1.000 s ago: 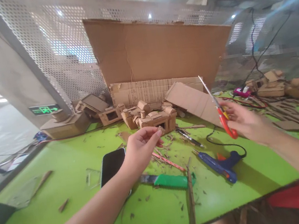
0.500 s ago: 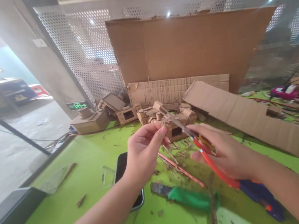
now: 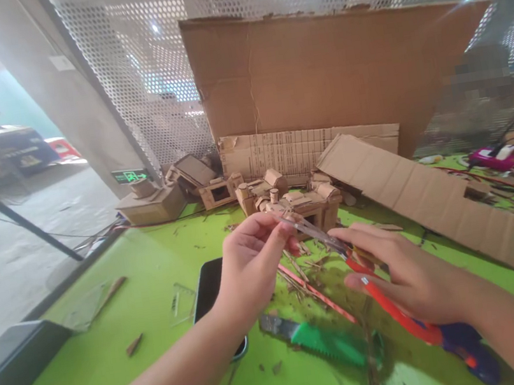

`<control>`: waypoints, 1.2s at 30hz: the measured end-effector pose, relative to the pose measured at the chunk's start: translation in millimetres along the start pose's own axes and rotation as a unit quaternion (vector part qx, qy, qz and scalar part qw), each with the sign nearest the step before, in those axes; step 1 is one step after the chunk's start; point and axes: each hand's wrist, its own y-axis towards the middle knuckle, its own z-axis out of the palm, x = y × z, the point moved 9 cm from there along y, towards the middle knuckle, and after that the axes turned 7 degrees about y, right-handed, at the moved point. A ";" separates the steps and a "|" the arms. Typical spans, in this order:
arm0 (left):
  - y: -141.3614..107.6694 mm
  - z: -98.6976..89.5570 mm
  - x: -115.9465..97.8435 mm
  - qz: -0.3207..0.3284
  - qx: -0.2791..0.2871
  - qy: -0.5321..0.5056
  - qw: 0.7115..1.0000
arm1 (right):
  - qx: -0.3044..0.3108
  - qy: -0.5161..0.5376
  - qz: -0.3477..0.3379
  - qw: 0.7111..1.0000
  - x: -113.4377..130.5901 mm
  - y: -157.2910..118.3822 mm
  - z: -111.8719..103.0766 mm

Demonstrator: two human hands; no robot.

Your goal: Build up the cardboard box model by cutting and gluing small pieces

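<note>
My left hand point(image 3: 253, 264) is pinched at the centre, its fingertips closed on something too small to make out. My right hand point(image 3: 401, 267) holds a pair of scissors point(image 3: 384, 302) with red and blue handles. The blades point up and left, and their tips reach my left fingertips. Just behind the hands stands a small cardboard model point(image 3: 304, 201) with rolled pieces and a dark opening. Under the hands, a green-handled knife point(image 3: 328, 343) and a pink strip point(image 3: 318, 293) lie among cardboard scraps on the green table.
A black phone-like object point(image 3: 206, 290) lies partly behind my left wrist. Cardboard boxes point(image 3: 155, 206) stand at the back left. A long cardboard sheet point(image 3: 433, 205) slants across the right, with a large upright panel point(image 3: 326, 73) behind. A dark grey object point(image 3: 16, 363) sits at the left edge.
The scissors have come down, so their tips are now at my left fingertips instead of above them. My right hand has shifted slightly right and down. The view has tilted a little.
</note>
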 end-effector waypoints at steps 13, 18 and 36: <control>-0.3 2.7 4.2 -0.021 0.007 0.042 0.999 | -0.006 0.026 0.001 1.000 0.5 2.0 1.7; 0.3 3.9 6.2 -0.027 0.010 0.017 0.999 | -0.002 0.027 0.001 1.000 -1.4 1.8 1.8; -0.3 4.9 3.4 -0.012 0.017 0.037 0.999 | -0.003 0.023 -0.001 1.000 -2.9 1.1 8.8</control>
